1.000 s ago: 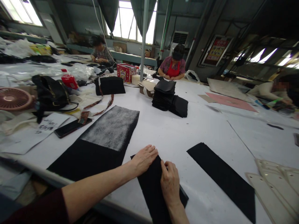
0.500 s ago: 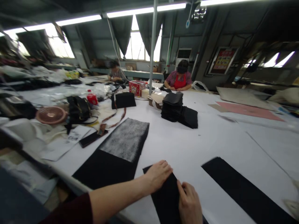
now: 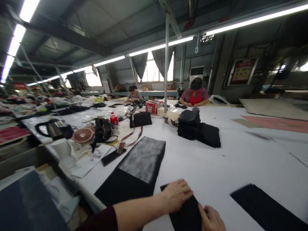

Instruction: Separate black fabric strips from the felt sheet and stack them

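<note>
A strip of black fabric (image 3: 184, 213) lies on the white table in front of me, its lower end cut off by the bottom of the head view. My left hand (image 3: 178, 194) lies palm down across its upper part, with the fingers held together and curled over the right edge. Lower down along that same edge, my right hand (image 3: 211, 219) grips the fabric, thumb on top; its lower part is out of view. Left of my hands lies a larger black piece (image 3: 122, 187) with a grey speckled panel (image 3: 145, 157). Another black strip (image 3: 267, 205) lies to the right.
Stacked black pieces (image 3: 189, 125) stand further back. At left are a phone (image 3: 112, 157), paper (image 3: 92, 160), a pink fan (image 3: 83, 135), a black bag (image 3: 103, 130) and a kettle (image 3: 55, 128). A pole (image 3: 166, 64) rises mid-table. A co-worker (image 3: 195, 93) sits opposite.
The camera view has tilted up and turned left, so the things on the table appear lower and further right. Both hands keep nearly the same place on the black fabric.
</note>
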Available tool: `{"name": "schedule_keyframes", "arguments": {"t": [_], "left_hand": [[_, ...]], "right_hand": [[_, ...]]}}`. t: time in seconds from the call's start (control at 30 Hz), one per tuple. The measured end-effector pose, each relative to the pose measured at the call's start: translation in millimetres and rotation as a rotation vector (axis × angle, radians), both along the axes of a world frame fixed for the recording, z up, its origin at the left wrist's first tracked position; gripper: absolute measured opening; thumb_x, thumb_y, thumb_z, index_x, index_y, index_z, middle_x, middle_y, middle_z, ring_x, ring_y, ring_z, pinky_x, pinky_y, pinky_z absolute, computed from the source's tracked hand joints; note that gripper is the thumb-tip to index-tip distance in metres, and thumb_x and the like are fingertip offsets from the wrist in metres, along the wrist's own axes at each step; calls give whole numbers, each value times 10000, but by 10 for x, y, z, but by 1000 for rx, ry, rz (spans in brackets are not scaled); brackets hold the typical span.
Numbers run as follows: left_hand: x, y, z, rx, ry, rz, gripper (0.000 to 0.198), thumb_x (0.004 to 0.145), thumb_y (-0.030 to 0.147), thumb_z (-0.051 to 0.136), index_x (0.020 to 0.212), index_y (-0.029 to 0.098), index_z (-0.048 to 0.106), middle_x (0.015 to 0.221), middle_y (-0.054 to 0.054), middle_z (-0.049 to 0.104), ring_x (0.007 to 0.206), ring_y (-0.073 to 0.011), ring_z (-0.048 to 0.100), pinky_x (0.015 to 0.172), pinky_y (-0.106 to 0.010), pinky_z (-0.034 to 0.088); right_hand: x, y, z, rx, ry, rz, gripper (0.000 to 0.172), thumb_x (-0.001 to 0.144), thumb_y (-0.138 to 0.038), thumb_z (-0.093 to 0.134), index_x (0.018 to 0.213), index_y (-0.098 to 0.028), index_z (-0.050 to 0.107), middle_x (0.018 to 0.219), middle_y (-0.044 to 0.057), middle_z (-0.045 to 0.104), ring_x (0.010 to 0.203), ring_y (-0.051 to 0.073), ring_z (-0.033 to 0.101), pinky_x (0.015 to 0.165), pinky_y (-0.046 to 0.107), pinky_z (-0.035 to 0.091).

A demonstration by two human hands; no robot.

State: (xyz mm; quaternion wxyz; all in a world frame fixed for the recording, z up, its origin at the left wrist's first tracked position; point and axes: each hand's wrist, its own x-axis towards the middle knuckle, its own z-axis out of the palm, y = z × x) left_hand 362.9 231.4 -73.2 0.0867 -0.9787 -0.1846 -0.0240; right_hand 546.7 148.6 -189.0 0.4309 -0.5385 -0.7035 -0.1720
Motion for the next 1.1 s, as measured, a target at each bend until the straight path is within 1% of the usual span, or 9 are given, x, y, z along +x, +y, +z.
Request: {"name": "schedule_keyframes", "arguments": {"t": [0.03, 0.1, 0.17, 0.27, 0.43, 0.63, 0.83, 1.0, 1.1], "left_hand": [[9, -25, 12, -32, -10, 24, 432, 874, 217, 499, 1300, 147, 484, 1144, -88, 595, 1106, -209, 503, 1019, -345, 353], [17, -58, 19, -83, -23, 39, 519, 874, 193, 500, 1384, 195, 404, 1215, -86, 565, 1159, -214, 483, 1051, -365, 320], [20, -64, 1, -112, -31, 34, 532, 875, 181, 502, 1395, 221, 396, 1253, -86, 539, 1191, -223, 462, 1084, -386, 281], [35, -67, -27, -108, -38, 24, 514, 877, 170, 502, 1382, 218, 418, 1278, -90, 516, 1233, -234, 425, 1117, -405, 230], [85, -107, -21, -114, -22, -8, 469, 894, 150, 459, 1362, 171, 432, 1238, -92, 537, 1215, -233, 430, 1090, -379, 269], [123, -182, -22, -118, -26, 0, 531, 878, 144, 491, 1393, 237, 399, 1197, -85, 535, 1136, -234, 480, 1046, -380, 309], [174, -246, -68, -83, -24, -42, 434, 909, 125, 451, 1341, 163, 437, 1188, -91, 562, 1147, -218, 478, 1036, -346, 331], [204, -299, -84, -85, -27, -44, 518, 896, 138, 491, 1390, 246, 384, 1176, -76, 552, 1093, -220, 507, 994, -359, 366], [237, -316, -73, -74, -24, -90, 493, 895, 139, 489, 1374, 217, 406, 1186, -82, 551, 1119, -228, 493, 1033, -374, 333]], "right_hand": [[-1, -81, 103, -75, -40, 15, 577, 789, -78, 449, 1296, -343, 527, 845, 86, 588, 746, 250, 560, 598, 379, 428], [-31, -218, 297, -203, -50, -71, 441, 840, -65, 411, 1204, -249, 578, 891, 88, 573, 820, 238, 548, 681, 369, 452], [-76, -299, 433, -280, -92, -122, 388, 869, -55, 391, 1179, -194, 579, 933, 95, 563, 867, 230, 528, 722, 359, 448], [-113, -369, 521, -346, -139, -149, 368, 885, -38, 391, 1183, -155, 571, 947, 94, 550, 891, 222, 509, 758, 351, 439], [-70, -475, 533, -363, -130, -157, 361, 887, -23, 402, 1182, -139, 575, 949, 94, 546, 891, 218, 502, 771, 350, 434], [-13, -572, 532, -371, -95, -135, 377, 897, -24, 384, 1207, -153, 555, 973, 95, 540, 918, 226, 495, 800, 369, 443], [41, -638, 521, -385, -61, -105, 356, 914, -36, 376, 1204, -131, 559, 965, 99, 530, 902, 224, 483, 801, 381, 456], [96, -699, 523, -395, -32, -79, 360, 923, -45, 374, 1220, -130, 560, 968, 101, 529, 910, 228, 482, 804, 387, 459], [129, -743, 531, -390, -6, -61, 365, 934, -53, 359, 1222, -141, 565, 963, 99, 530, 918, 228, 489, 808, 385, 461]]}}
